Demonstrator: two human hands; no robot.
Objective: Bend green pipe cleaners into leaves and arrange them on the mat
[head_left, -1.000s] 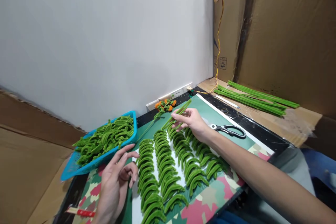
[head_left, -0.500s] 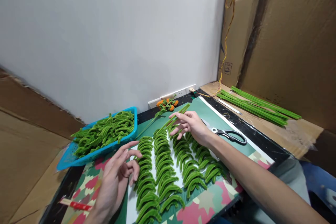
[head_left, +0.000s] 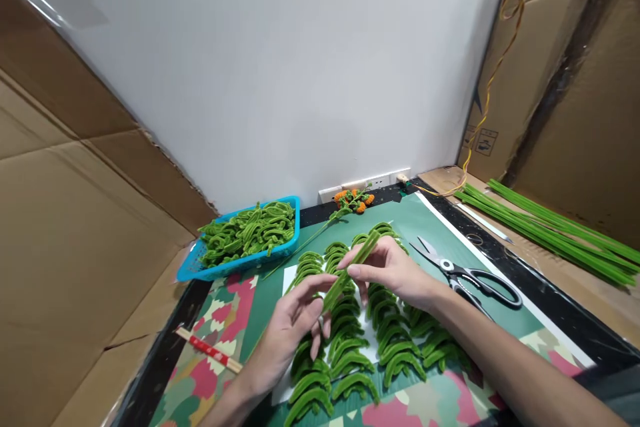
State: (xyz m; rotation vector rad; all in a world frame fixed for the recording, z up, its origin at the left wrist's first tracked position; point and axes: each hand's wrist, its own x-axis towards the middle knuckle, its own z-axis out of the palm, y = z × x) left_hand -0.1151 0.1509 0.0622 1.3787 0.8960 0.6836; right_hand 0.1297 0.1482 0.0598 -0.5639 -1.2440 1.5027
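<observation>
My left hand (head_left: 295, 320) and my right hand (head_left: 393, 273) are close together, pinching a short bundle of straight green pipe cleaners (head_left: 369, 248). The bundle slants upward to the right, its upper end past my right fingers and its lower end at my left fingertips. Beneath my hands, rows of curved green pipe-cleaner pieces (head_left: 353, 361) lie on a white sheet. My hands hide part of the middle rows. Scissors (head_left: 467, 273) with black and white handles lie, blades apart, to the right of my right hand.
A blue basket (head_left: 299, 230) full of curved green pieces stands at the back left. Behind the rows lies an orange flower stem (head_left: 353, 200). Long green pipe cleaners (head_left: 545, 233) and a white pen (head_left: 484, 223) are at the right. Red-wrapped chopsticks (head_left: 207, 349) lie at the left.
My left hand has moved up and right from beside the rows and taken hold of the bundle with my right hand. The view has shifted left, showing the scissors fully.
</observation>
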